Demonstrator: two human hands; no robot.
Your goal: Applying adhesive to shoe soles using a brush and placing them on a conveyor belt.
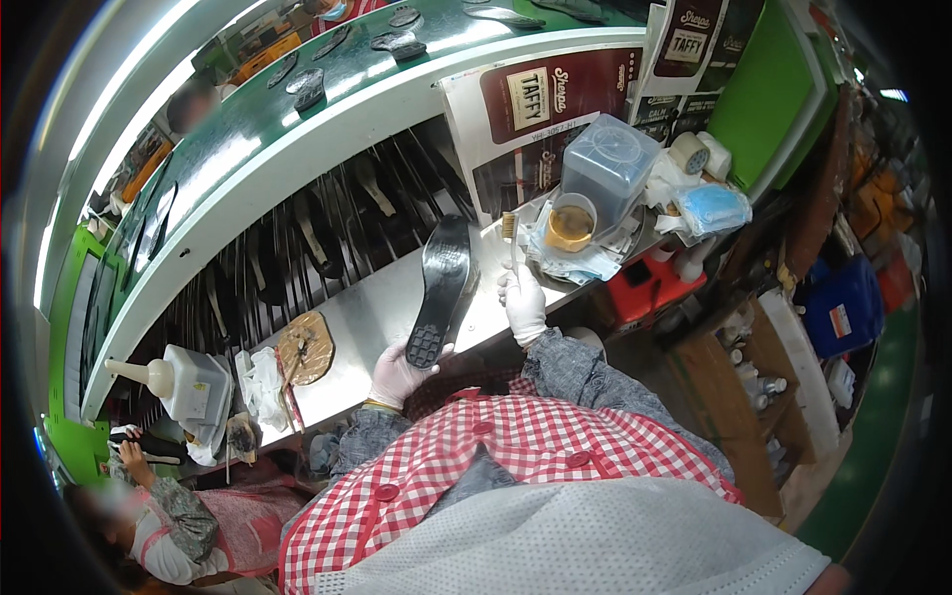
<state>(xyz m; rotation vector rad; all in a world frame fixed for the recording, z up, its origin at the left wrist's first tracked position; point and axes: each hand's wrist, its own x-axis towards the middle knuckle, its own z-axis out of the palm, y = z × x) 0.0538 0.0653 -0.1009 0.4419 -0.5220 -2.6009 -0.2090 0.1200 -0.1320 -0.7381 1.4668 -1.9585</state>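
The left hand [399, 374] grips a black shoe sole [442, 288] upright by its heel, tread exposed, while the right hand [523, 302], at three o'clock, clasps a brush [511, 236] bristles-up beside the glue cup [571, 222].

Bright overhead light glares white off the curved green conveyor [297, 119] and steel desk [367, 317]; fisheye edges bend, darken and blur.

A clear lidded plastic box [607, 164] stands at the tabletop's [367, 317] right end beside a tape roll [688, 153]; a white glue bottle [149, 375] sits at its left end.
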